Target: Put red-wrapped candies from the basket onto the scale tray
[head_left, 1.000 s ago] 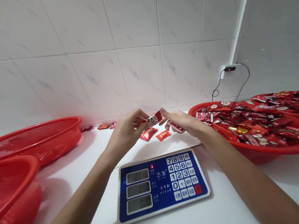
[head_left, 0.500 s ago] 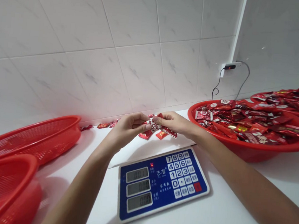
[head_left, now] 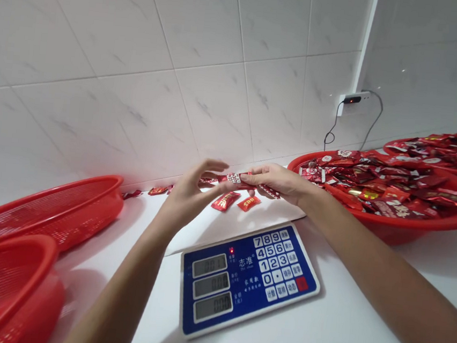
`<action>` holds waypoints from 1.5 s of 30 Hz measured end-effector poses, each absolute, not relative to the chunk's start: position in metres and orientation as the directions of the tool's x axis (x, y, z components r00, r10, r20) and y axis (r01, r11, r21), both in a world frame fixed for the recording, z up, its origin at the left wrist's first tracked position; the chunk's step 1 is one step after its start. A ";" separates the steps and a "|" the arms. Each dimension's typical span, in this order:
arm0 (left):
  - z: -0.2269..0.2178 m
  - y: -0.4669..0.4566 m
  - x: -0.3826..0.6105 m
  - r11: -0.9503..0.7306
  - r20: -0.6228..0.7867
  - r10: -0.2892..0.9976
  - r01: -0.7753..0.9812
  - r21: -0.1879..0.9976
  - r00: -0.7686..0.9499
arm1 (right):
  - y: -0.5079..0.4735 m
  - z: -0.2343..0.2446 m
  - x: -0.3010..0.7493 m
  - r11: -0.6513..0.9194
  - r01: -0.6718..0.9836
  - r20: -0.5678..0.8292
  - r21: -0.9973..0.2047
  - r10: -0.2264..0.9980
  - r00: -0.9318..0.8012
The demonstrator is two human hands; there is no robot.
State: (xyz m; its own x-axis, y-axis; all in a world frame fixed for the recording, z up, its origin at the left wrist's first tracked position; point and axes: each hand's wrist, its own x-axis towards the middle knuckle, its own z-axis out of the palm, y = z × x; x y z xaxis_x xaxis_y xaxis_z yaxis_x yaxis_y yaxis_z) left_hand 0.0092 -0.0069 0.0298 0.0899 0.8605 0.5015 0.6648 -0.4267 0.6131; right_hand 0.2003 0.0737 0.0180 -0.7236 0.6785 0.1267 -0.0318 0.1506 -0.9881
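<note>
Your left hand [head_left: 189, 197] is half open, its fingers spread and curved, with nothing visibly in its grip. Its thumb reaches toward a slim red-and-white foil candy packet [head_left: 233, 179]; I cannot tell whether they touch. Your right hand [head_left: 280, 181] is nearly closed and pinches that packet, which sits between your hands, above the counter. A second red-and-white foil packet [head_left: 269, 192] shows just under your right fingers.

Beneath your hands lie two loose red foil candies [head_left: 224, 200]. Nearer you, a blue-faced electronic keypad scale [head_left: 248, 278] sits on the white counter [head_left: 330, 332]. Beyond your right hand, a round red plastic basin [head_left: 384, 229] is heaped with red foil packets. Beyond your left hand are two red plastic mesh baskets [head_left: 46, 213].
</note>
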 end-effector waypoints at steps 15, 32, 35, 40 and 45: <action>0.026 -0.001 0.003 -0.275 0.209 0.961 0.523 0.807 0.183 | 0.070 0.015 0.196 0.266 0.068 0.141 -0.962 0.691 -0.709; 0.037 -0.013 0.003 -0.186 0.369 0.930 0.851 0.492 -0.010 | 0.075 0.016 0.198 0.182 -0.001 0.132 -0.983 0.711 -0.690; 0.037 -0.013 0.012 -0.289 0.301 0.947 0.710 0.643 0.112 | 0.058 0.024 0.195 0.233 -0.101 0.230 -0.967 0.636 -0.736; 0.033 -0.008 0.016 -0.307 0.290 0.949 0.561 0.769 0.122 | 0.049 0.027 0.193 0.297 -0.105 0.282 -0.949 0.651 -0.705; 0.027 -0.004 0.016 -0.342 0.339 0.933 0.599 0.724 0.122 | 0.054 0.028 0.194 0.319 -0.052 0.256 -0.946 0.641 -0.723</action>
